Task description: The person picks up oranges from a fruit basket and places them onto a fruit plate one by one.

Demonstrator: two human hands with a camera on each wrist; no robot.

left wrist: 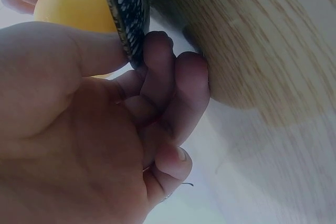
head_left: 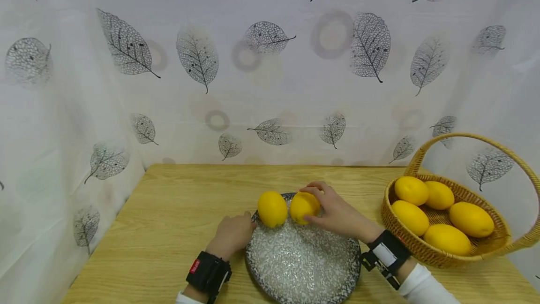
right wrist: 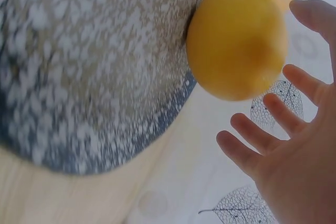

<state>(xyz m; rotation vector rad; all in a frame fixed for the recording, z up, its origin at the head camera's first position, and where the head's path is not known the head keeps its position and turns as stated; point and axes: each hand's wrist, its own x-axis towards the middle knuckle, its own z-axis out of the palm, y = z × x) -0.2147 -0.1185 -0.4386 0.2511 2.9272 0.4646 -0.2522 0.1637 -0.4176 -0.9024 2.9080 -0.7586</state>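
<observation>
Two yellow lemons stand side by side on the far part of a round speckled grey plate (head_left: 303, 262): the left lemon (head_left: 272, 209) and the right lemon (head_left: 303, 209). My left hand (head_left: 234, 233) holds the plate's left edge; the left wrist view has the dark rim (left wrist: 128, 11) between thumb and fingers. Around the right lemon reaches my right hand (head_left: 339, 212). From the right wrist its fingers (right wrist: 252, 132) look spread and apart from the nearer lemon (right wrist: 236, 45).
A wicker basket (head_left: 386, 212) with a tall handle stands at the right, close to my right wrist, holding several lemons (head_left: 447, 239). The wooden table (head_left: 190, 191) ends at a leaf-patterned curtain (head_left: 270, 97) behind and at the sides.
</observation>
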